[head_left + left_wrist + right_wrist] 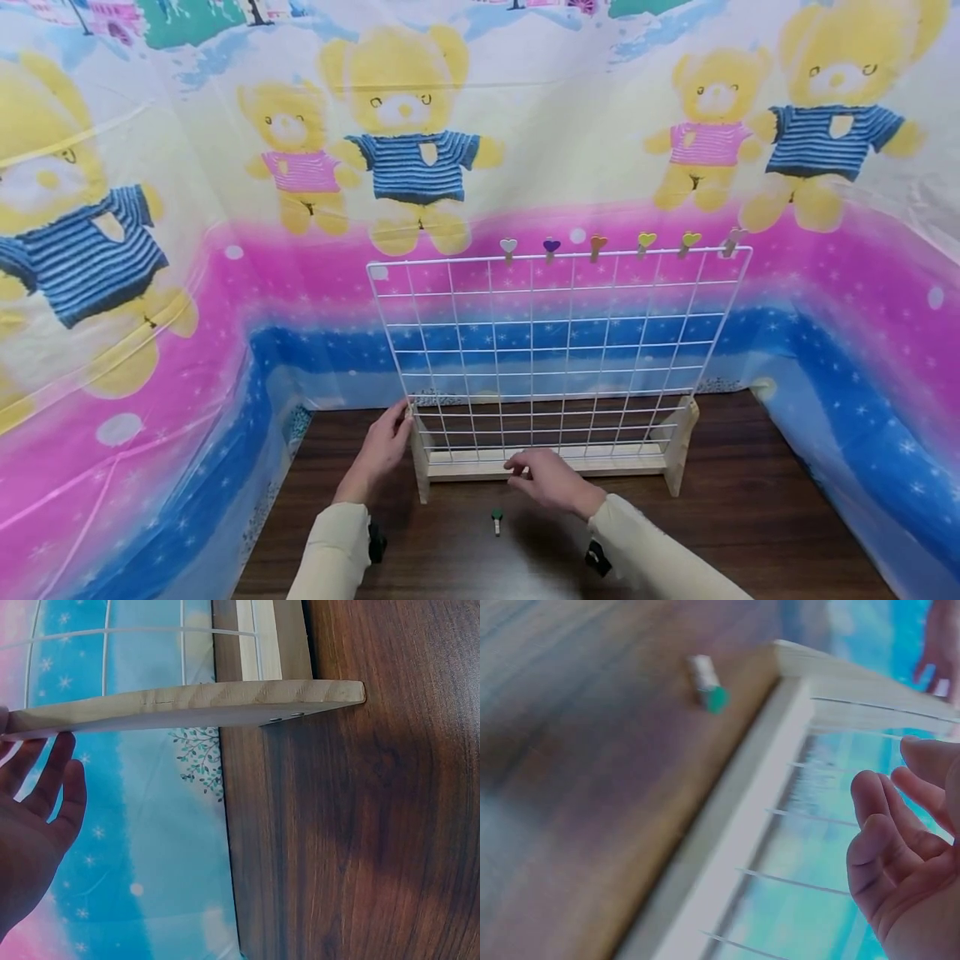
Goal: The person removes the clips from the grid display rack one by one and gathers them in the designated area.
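A white wire grid rack [568, 346] stands upright in a pale wooden stand [465, 473]. My left hand [386, 442] grips the top of the stand's left side piece; in the left wrist view its fingers [56, 776] lie along one face of the wood and a bit of thumb shows at the other. My right hand [551, 479] hovers before the stand's bottom bar, fingers loosely curled and holding nothing. On the table in front of the stand lies a small clothespin with a green top [497, 522], seen also as a blurred green-tipped peg [707, 684] in the right wrist view.
Several heart-topped clothespins sit along the rack's top wire, among them a white one [509, 248], a purple one [552, 247] and an orange one [597, 247]. A bear-printed cloth [570, 158] hangs behind and at both sides of the dark wooden table [757, 517].
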### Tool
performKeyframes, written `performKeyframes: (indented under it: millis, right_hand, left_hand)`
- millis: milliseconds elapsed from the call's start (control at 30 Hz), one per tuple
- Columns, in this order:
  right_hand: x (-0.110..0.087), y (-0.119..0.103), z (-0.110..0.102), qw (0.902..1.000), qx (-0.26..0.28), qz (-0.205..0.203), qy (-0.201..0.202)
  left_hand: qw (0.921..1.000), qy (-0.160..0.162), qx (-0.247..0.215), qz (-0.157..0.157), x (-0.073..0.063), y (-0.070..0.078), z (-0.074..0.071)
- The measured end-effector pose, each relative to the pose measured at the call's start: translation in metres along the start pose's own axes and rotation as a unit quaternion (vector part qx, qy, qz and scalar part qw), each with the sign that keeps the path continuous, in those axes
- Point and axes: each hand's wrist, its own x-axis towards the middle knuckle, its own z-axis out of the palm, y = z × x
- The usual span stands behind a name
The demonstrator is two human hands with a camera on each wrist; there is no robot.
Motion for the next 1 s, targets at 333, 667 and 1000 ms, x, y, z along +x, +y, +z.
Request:
performKeyframes:
  millis: [333,667,1000]
  right_hand:
    - [0.001,-0.038,-0.069,0.9953,-0.063,-0.055,0.05]
    - [0.004,-0.065,-0.127,0.9902,-0.07,-0.079,0.092]
    - [0.009,-0.091,-0.17,0.979,-0.094,-0.1,0.151]
  left_hand:
    - [0.9999,0.005,-0.012,-0.011,-0.001,0.004,0.001]
    - [0.9998,0.011,-0.016,-0.009,0.0,0.004,0.001]
    - [0.9998,0.018,-0.01,0.0,0.001,0.006,0.001]
